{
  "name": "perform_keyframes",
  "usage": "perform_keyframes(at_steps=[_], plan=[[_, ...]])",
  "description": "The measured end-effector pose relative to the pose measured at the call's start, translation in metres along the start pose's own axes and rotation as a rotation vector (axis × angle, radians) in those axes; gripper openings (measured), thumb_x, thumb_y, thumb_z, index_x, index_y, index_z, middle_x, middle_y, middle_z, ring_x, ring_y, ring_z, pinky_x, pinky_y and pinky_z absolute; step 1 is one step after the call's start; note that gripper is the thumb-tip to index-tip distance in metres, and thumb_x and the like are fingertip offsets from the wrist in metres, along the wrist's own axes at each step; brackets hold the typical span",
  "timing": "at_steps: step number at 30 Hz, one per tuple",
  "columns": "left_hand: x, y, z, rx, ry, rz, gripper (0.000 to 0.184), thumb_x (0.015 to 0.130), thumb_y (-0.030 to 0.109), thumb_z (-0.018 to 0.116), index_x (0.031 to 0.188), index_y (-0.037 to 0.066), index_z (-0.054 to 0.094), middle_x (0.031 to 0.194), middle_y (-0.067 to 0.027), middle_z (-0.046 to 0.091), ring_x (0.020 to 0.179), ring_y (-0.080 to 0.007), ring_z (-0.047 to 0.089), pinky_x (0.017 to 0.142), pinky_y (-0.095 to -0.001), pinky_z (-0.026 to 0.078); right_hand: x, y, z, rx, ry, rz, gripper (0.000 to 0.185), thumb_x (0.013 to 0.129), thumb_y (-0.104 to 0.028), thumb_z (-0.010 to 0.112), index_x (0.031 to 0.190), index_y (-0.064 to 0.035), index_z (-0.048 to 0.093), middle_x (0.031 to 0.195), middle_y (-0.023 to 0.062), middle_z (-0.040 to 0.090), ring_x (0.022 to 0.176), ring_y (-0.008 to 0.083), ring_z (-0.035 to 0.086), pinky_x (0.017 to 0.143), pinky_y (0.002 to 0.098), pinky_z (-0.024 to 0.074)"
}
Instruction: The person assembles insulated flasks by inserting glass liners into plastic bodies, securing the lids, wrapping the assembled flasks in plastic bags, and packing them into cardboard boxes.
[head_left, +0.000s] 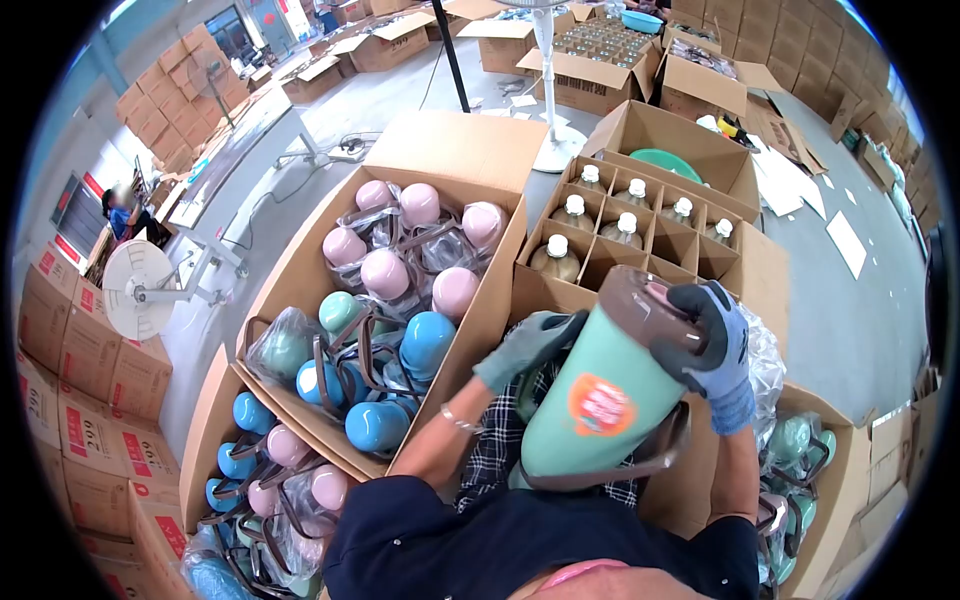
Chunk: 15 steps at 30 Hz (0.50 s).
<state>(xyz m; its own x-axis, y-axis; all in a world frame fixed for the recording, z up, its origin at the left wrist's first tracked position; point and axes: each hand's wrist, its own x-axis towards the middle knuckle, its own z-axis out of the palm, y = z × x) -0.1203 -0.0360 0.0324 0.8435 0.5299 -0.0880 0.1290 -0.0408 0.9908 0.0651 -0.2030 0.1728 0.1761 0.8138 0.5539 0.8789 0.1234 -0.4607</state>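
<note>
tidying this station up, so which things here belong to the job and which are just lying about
Likely part of the job:
green flask, held in the right hand
boxed flasks, pink, blue and green
capped bottles

Likely just lying about:
loose papers
white fan at left

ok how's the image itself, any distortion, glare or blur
Head view: fisheye distortion, with black corners and stacked cartons leaning at left; head view: small highlights on the glossy blue domes; head view: orange sticker on the green flask, lettering not clear enough to read; head view: seated person small, blurred around the head.
</note>
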Motion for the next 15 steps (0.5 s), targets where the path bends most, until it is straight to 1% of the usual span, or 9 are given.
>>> perform_keyframes(at_steps=[1, 3, 4, 5, 7, 8, 11, 12, 15], plan=[[-0.014, 0.025, -0.007, -0.285, -0.164, -0.091, 0.044, 0.093, 0.028, 0.055, 0.125, -0.003, 0.054, 0.1, -0.0087, 0.065, 0.083, -0.0088, 0.06, 0.07, -0.0235, 0.05, -0.004, 0.012, 0.004, 0.088, -0.009, 0.099, 0.045, 0.062, -0.027, 0.08, 0.097, -0.0043, 0.062, 0.09, 0.011, 0.062, 0.08, 0.0261, 0.061, 0.071, 0.0357, 0.0491], [-0.036, 0.036, -0.005, -0.143, -0.133, -0.01, 0.051, 0.09, 0.029, 0.061, 0.128, -0.003, 0.052, 0.085, -0.0049, 0.06, 0.067, -0.006, 0.055, 0.057, -0.0221, 0.046, -0.01, 0.035, 0.017, 0.269, -0.029, 0.297, 0.041, 0.066, -0.025, 0.079, 0.096, -0.0028, 0.061, 0.091, 0.0112, 0.062, 0.079, 0.0249, 0.062, 0.071, 0.0343, 0.05], [-0.047, 0.043, -0.004, -0.072, -0.114, 0.028, 0.054, 0.089, 0.029, 0.064, 0.13, -0.003, 0.051, 0.077, -0.003, 0.058, 0.06, -0.0046, 0.052, 0.051, -0.0214, 0.043, -0.01, 0.035, 0.021, 0.307, -0.072, 0.334, 0.037, 0.071, -0.023, 0.075, 0.097, -0.0016, 0.061, 0.089, 0.011, 0.062, 0.079, 0.0229, 0.062, 0.072, 0.0325, 0.0506], [-0.057, 0.056, -0.002, -0.112, -0.078, -0.071, 0.055, 0.088, 0.029, 0.065, 0.131, -0.001, 0.05, 0.073, -0.0014, 0.056, 0.058, -0.0043, 0.051, 0.05, -0.0213, 0.042, -0.006, 0.028, 0.02, 0.313, -0.063, 0.292, 0.037, 0.071, -0.022, 0.075, 0.098, -0.0012, 0.061, 0.088, 0.0111, 0.062, 0.08, 0.0229, 0.062, 0.073, 0.0328, 0.0505], [-0.067, 0.05, -0.001, -0.167, -0.015, -0.108, 0.056, 0.087, 0.029, 0.066, 0.132, 0.0, 0.049, 0.071, -0.0001, 0.055, 0.057, -0.0037, 0.05, 0.05, -0.0207, 0.042, 0.006, 0.005, 0.017, 0.329, -0.041, 0.213, 0.037, 0.072, -0.022, 0.074, 0.099, -0.0005, 0.06, 0.086, 0.0113, 0.062, 0.082, 0.0229, 0.063, 0.075, 0.0334, 0.0502], [-0.07, 0.048, -0.002, -0.197, 0.015, -0.129, 0.056, 0.087, 0.029, 0.067, 0.133, 0.001, 0.049, 0.07, 0.0005, 0.055, 0.056, -0.0034, 0.049, 0.049, -0.0204, 0.041, 0.013, 0.014, 0.013, 0.317, -0.132, 0.036, 0.034, 0.08, -0.025, 0.068, 0.102, -0.0004, 0.061, 0.088, 0.0138, 0.063, 0.086, 0.0232, 0.063, 0.079, 0.0342, 0.0495], [-0.077, 0.054, -0.004, -0.231, -0.03, -0.135, 0.054, 0.087, 0.026, 0.065, 0.132, 0.001, 0.05, 0.066, 0.005, 0.052, 0.053, -0.0029, 0.045, 0.048, -0.0209, 0.037, 0.032, 0.019, -0.007, 0.457, -0.507, 0.21, 0.032, 0.086, -0.029, 0.06, 0.101, -0.0007, 0.063, 0.093, 0.0157, 0.064, 0.087, 0.0237, 0.063, 0.082, 0.0345, 0.0487], [-0.077, 0.051, -0.002, -0.176, -0.038, -0.108, 0.053, 0.087, 0.025, 0.066, 0.132, 0.002, 0.051, 0.067, 0.0049, 0.053, 0.054, -0.0022, 0.045, 0.049, -0.0205, 0.038, 0.04, 0.011, -0.015, 0.308, -0.575, 0.124, 0.034, 0.091, -0.032, 0.054, 0.102, -0.0017, 0.064, 0.095, 0.0165, 0.064, 0.084, 0.0258, 0.063, 0.077, 0.036, 0.049], [-0.078, 0.049, -0.002, -0.157, -0.064, -0.078, 0.05, 0.086, 0.023, 0.066, 0.131, 0.004, 0.053, 0.071, 0.0047, 0.057, 0.057, -0.0006, 0.047, 0.051, -0.0184, 0.04, 0.05, 0.0, -0.029, -0.246, -0.826, 0.225, 0.035, 0.091, -0.033, 0.054, 0.102, -0.0018, 0.065, 0.093, 0.0146, 0.064, 0.08, 0.0283, 0.062, 0.071, 0.0382, 0.0482]])
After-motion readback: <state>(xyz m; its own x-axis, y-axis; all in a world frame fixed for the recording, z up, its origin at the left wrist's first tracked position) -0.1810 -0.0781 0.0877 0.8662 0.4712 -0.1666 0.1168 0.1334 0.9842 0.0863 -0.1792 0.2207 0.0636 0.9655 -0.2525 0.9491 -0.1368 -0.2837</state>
